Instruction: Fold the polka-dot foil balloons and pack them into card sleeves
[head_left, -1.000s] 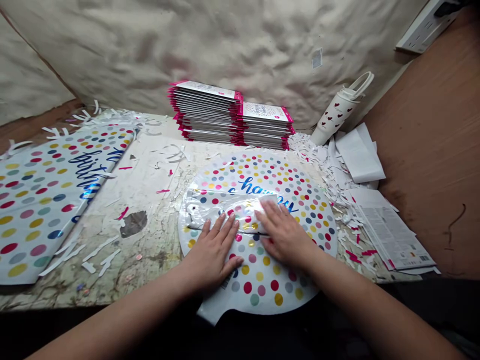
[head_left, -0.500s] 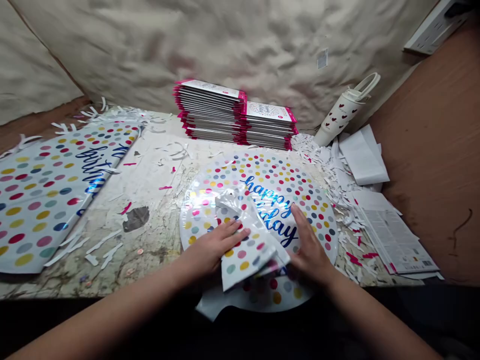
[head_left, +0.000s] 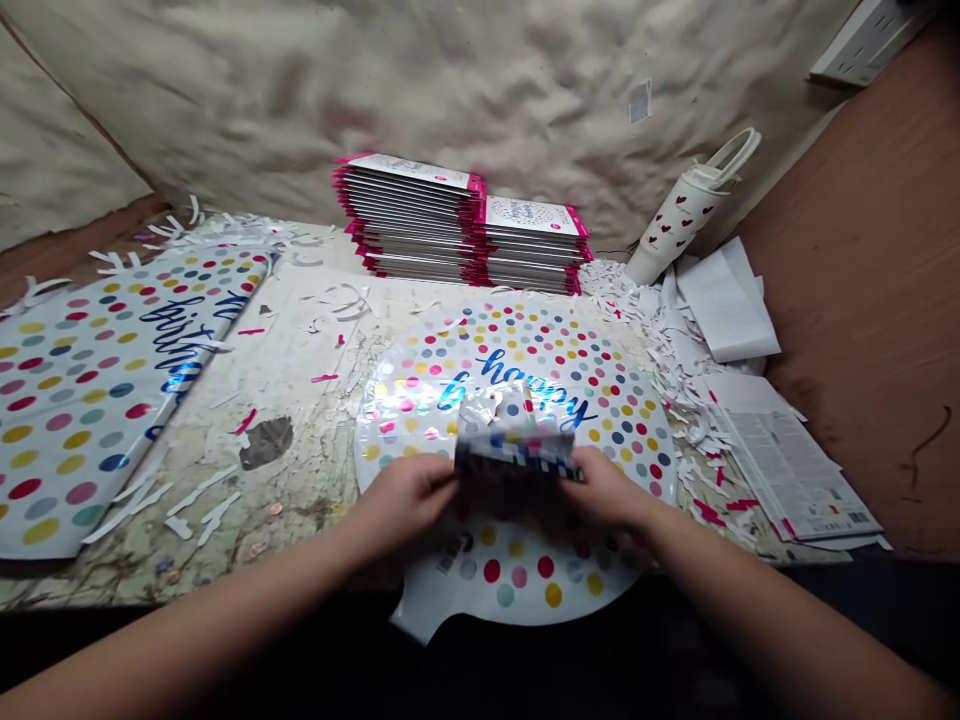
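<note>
Between my two hands is a folded foil balloon [head_left: 517, 445], held by its sides and blurred by motion. My left hand [head_left: 409, 495] pinches its left edge. On its right edge, the fingers of my right hand [head_left: 604, 485] are closed. Beneath lies a flat, round foil balloon [head_left: 622, 400], white with coloured dots and blue "happy birthday" lettering. Its tail sticks out over the table's front edge. The held balloon hides the middle of the lettering.
Folded dotted balloons [head_left: 82, 400] lie at the left. Behind stand two stacks of pink-edged packets [head_left: 412, 215] [head_left: 536, 245]. A heart-patterned tumbler [head_left: 675, 225] leans against the back wall. White paper shreds [head_left: 622, 290] and printed cards [head_left: 795, 460] cover the right side.
The folded balloon has been lifted off the round one and tipped up, its edge now facing me. My left hand has gone from lying flat on it to pinching its side.
</note>
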